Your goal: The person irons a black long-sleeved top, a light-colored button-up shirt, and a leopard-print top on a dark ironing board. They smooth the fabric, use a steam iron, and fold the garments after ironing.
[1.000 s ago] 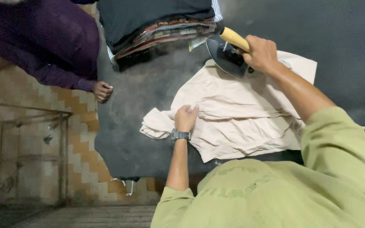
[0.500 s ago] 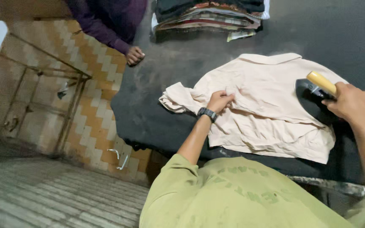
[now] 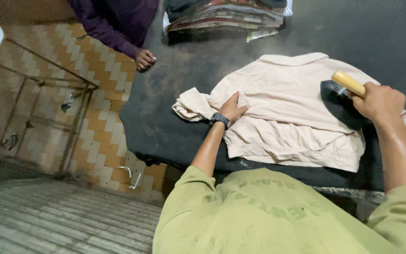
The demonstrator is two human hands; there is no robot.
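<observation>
A pale peach shirt (image 3: 287,108) lies spread on a dark ironing table (image 3: 175,99), one sleeve bunched at the left. My left hand (image 3: 234,107), a black watch on its wrist, presses flat on the shirt near that sleeve. My right hand (image 3: 377,101) grips the yellow wooden handle of a heavy black iron (image 3: 339,101), which rests on the shirt's right side.
A stack of folded clothes (image 3: 226,16) sits at the table's far edge. Another person in a purple sleeve rests a fist (image 3: 144,59) on the far left corner. Beyond the table's left edge are a tiled wall (image 3: 52,80) and a metal rail.
The view has swung left and down. The iron has travelled from the shirt's collar end to its right side. My left hand stays pressed on the fabric.
</observation>
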